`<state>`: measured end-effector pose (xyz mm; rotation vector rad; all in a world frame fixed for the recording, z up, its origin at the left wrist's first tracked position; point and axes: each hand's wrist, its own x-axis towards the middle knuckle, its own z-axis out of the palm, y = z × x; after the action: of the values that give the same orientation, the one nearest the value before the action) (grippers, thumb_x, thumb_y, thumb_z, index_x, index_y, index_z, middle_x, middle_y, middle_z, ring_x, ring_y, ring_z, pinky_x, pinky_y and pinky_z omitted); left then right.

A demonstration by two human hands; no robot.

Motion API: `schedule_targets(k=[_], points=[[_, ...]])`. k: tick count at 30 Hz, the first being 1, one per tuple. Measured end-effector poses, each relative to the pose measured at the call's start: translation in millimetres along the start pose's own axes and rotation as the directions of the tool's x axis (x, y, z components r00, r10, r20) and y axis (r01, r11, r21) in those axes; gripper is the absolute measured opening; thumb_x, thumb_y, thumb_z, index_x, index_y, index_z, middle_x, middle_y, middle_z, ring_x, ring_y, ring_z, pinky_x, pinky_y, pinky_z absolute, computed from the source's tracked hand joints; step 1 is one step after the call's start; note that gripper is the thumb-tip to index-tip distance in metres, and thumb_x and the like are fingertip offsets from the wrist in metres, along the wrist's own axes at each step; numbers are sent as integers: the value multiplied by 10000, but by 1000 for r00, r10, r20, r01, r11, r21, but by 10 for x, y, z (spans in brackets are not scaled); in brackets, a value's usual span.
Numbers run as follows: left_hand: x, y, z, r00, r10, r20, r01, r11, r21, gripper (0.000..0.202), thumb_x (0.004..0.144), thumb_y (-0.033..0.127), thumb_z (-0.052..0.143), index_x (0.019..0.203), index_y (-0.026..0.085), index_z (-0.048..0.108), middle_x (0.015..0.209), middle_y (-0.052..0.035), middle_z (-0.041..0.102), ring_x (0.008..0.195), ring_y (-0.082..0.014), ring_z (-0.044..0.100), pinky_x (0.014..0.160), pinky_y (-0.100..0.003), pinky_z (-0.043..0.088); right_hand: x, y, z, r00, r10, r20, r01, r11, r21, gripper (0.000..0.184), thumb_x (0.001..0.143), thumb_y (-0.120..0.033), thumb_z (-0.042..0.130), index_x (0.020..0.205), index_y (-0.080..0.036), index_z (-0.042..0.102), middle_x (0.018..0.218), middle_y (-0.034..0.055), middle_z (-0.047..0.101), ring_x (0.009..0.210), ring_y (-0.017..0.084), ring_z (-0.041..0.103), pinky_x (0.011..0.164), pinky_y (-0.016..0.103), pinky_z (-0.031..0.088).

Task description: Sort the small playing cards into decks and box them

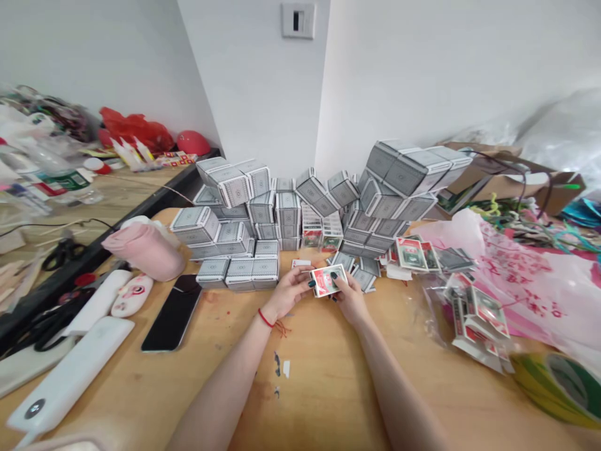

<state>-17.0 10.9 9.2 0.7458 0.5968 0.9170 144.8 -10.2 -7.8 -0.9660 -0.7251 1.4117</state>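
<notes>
A small red, white and green playing card box (327, 281) is held above the wooden table between both of my hands. My left hand (292, 289) pinches its left end, and a red string bracelet circles that wrist. Gripping the right end is my right hand (348, 295), with its thumb on the front face. Several grey-backed cards (364, 275) lie loose just behind the right hand. Beyond them rise stacks of grey patterned card packs (252, 269) on the left and more packs (389, 200) on the right. Whether the box has cards inside I cannot tell.
A black phone (172, 313), a pink cloth roll (145, 250) and a white handheld device (70, 376) lie to the left. On the right are flattened card boxes (483, 319), a pink plastic bag (526, 275) and a yellow-green tape roll (539, 379). Paper scraps (286, 369) lie in front.
</notes>
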Motion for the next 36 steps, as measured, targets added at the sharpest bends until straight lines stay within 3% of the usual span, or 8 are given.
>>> schedule_targets(k=[12, 23, 36], points=[[-17, -49, 21, 998, -8, 64, 8, 1000, 10, 336, 695, 194, 651, 1026, 197, 589, 1134, -73, 565, 1021, -203, 532, 878, -331, 418, -17, -26, 29, 999, 14, 29, -14, 1000, -6, 271, 642, -403, 659, 789, -191, 575, 602, -18, 529, 482, 93, 430, 441, 212, 330], [-63, -21, 62, 993, 11, 117, -17, 999, 50, 440, 720, 225, 624, 1148, 247, 523, 1235, -74, 495, 1097, -231, 482, 884, -341, 415, -20, -20, 42, 997, 49, 58, -49, 999, -7, 292, 628, -396, 666, 823, -190, 595, 648, -6, 568, 508, 97, 456, 449, 205, 347], [-61, 5, 27, 995, -17, 96, 2, 988, 155, 446, 679, 233, 657, 1109, 240, 538, 1124, -71, 565, 937, -206, 567, 744, -284, 461, -8, -21, 34, 994, 53, 99, -47, 997, -63, 280, 625, -411, 661, 783, -193, 584, 543, -35, 517, 418, 75, 385, 397, 206, 296]])
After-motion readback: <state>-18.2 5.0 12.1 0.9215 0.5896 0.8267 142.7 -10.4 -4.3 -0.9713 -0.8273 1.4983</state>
